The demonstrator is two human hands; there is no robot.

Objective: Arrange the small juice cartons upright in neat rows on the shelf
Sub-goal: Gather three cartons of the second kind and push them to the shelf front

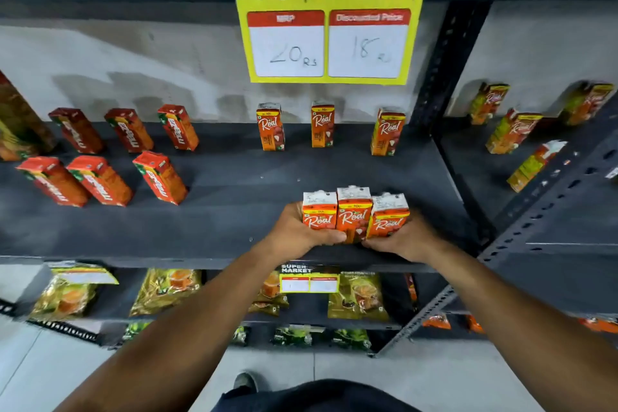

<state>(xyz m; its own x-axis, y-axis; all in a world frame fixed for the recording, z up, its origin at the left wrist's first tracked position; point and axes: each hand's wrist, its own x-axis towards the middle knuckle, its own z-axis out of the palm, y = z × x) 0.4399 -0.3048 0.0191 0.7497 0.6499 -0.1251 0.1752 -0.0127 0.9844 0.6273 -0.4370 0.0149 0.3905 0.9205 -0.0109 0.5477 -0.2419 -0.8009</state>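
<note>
Fingers of the left hand [302,231] are wrapped round the left end of a block of three Real cartons [355,216], the thumb laid across the lower front; the right hand [399,239] is closed on the block's right end in the same way. Between the two hands the three cartons are pressed side by side, touching, upright, their long axes vertical and their printed faces turned outward. The block is held at the front lip of the dark shelf [234,211], nearer the right-hand upright than the middle.

Straight behind the hands, at the back of the shelf, a row of three more Real cartons [322,125] is seen, standing upright but well apart from one another. The coming move is judged to turn on this: the back row lies directly away from the fingers, so the held block would be slid or set inward along that line, both hands being about equally near.

To the left, six red cartons [160,177] are ranked in two rows of three (their brand lettering runs sideways and cannot be read with certainty). Above, a hanging sign [329,10] is marked "SUPER MARKET" and "Special Offer", with "20 Rs" handwritten in one box and "18" under "Discounted Price".
</note>
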